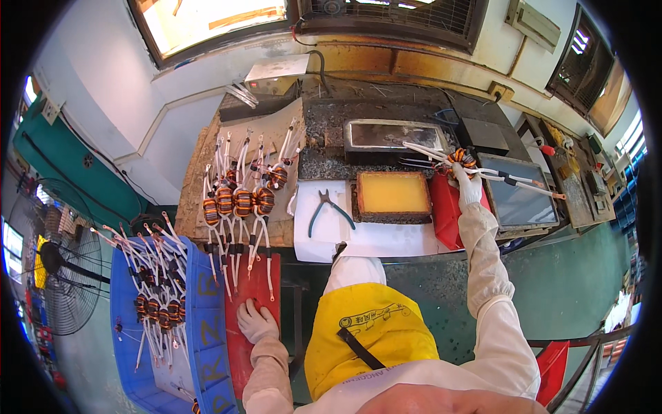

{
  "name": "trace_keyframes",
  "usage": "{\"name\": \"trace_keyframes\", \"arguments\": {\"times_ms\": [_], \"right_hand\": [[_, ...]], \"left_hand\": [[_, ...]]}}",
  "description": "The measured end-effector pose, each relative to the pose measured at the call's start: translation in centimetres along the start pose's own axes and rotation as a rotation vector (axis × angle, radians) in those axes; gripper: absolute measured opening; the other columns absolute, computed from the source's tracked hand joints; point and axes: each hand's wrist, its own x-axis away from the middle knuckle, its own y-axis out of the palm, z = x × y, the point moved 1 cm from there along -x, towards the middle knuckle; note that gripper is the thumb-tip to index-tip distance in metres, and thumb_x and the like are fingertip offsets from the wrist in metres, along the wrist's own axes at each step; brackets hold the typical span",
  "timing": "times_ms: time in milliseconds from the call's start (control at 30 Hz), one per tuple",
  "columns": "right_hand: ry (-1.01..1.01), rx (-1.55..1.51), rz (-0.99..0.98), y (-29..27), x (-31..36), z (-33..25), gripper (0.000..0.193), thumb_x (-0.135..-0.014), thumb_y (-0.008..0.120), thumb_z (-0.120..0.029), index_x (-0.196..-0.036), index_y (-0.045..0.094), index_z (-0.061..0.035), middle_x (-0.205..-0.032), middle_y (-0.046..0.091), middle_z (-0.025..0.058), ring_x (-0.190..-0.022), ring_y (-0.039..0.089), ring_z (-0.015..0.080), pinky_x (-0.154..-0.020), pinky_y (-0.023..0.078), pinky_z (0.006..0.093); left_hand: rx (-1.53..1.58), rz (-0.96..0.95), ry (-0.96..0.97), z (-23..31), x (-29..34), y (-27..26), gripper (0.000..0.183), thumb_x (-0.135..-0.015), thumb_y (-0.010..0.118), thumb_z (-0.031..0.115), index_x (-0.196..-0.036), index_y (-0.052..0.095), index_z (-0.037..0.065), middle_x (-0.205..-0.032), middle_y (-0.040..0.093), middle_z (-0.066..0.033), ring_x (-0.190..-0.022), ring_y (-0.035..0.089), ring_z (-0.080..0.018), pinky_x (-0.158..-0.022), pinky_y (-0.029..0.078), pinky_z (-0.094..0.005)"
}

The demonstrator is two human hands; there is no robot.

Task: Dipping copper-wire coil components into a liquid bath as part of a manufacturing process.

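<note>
My gloved right hand (469, 185) is closed around a wire-wound ring coil (462, 159) with orange and black windings. White leads with bare metal ends stick out of the coil to both sides, the left ones near a metal pot (355, 153) of shiny grey surface. Below the coil stands a red container (447, 217). At the lower left, my gloved left hand (256, 322) rests on a red board (258, 286), fingers spread and holding nothing. Above it, several similar coils (242, 201) with white leads lie in a row, some leads hanging over the table's edge.
A tray of yellow material (393, 192) and pliers (324, 207) lie on white paper (407, 238). A blue crate (207, 310) with more coils stands left, beside a fan (58, 265). A grey tray (517, 196) lies right of the red container. A white box (277, 69) stands behind.
</note>
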Motion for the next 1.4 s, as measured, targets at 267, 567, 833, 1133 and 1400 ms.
{"name": "trace_keyframes", "arguments": {"times_ms": [267, 567, 833, 1133, 1400], "right_hand": [[-0.062, -0.002, -0.019, 0.4, 0.1, -0.2, 0.031, -0.086, 0.070, -0.017, -0.113, 0.061, -0.0052, -0.096, 0.066, 0.0035, -0.075, 0.061, 0.0080, -0.059, 0.054, 0.0233], [-0.030, -0.018, -0.056, 0.2, 0.2, 0.1, 0.032, -0.087, 0.069, -0.018, -0.116, 0.060, -0.0099, -0.102, 0.066, 0.0000, -0.080, 0.062, 0.0067, -0.061, 0.052, 0.0215], [-0.030, -0.009, -0.097, -0.4, 0.0, 0.4, 0.029, -0.089, 0.066, -0.016, -0.117, 0.060, -0.0090, -0.102, 0.068, 0.0024, -0.075, 0.060, 0.0058, -0.059, 0.049, 0.0198], [-0.053, 0.031, -0.049, -0.2, -0.3, 0.6, 0.027, -0.089, 0.067, -0.020, -0.114, 0.063, -0.0091, -0.100, 0.069, -0.0012, -0.075, 0.058, 0.0023, -0.058, 0.048, 0.0177], [-0.034, 0.031, -0.072, -0.1, -0.2, 0.4, 0.031, -0.088, 0.068, -0.017, -0.118, 0.060, -0.0087, -0.103, 0.068, 0.0009, -0.079, 0.060, 0.0052, -0.059, 0.050, 0.0185]], "left_hand": [[-0.002, 0.003, -0.006, 0.0, 0.1, 0.3, 0.043, -0.082, 0.060, 0.023, -0.123, 0.054, 0.009, -0.123, 0.051, -0.0145, -0.118, 0.048, -0.0355, -0.097, 0.041, -0.0509], [-0.002, -0.005, -0.023, 0.0, -0.2, -0.5, 0.044, -0.080, 0.061, 0.024, -0.121, 0.055, 0.009, -0.123, 0.052, -0.0141, -0.117, 0.049, -0.0349, -0.095, 0.042, -0.0502], [0.008, 0.008, -0.026, -0.3, -0.3, 0.1, 0.044, -0.079, 0.061, 0.026, -0.120, 0.055, 0.011, -0.121, 0.053, -0.0138, -0.116, 0.050, -0.0341, -0.094, 0.043, -0.0500], [0.004, 0.000, -0.037, -0.2, -0.4, -0.2, 0.044, -0.079, 0.062, 0.026, -0.119, 0.056, 0.011, -0.121, 0.053, -0.0137, -0.116, 0.050, -0.0335, -0.095, 0.042, -0.0496], [0.011, 0.003, -0.039, -0.4, -0.3, -0.2, 0.043, -0.078, 0.062, 0.026, -0.119, 0.057, 0.011, -0.121, 0.053, -0.0132, -0.117, 0.049, -0.0329, -0.095, 0.042, -0.0490]]}}
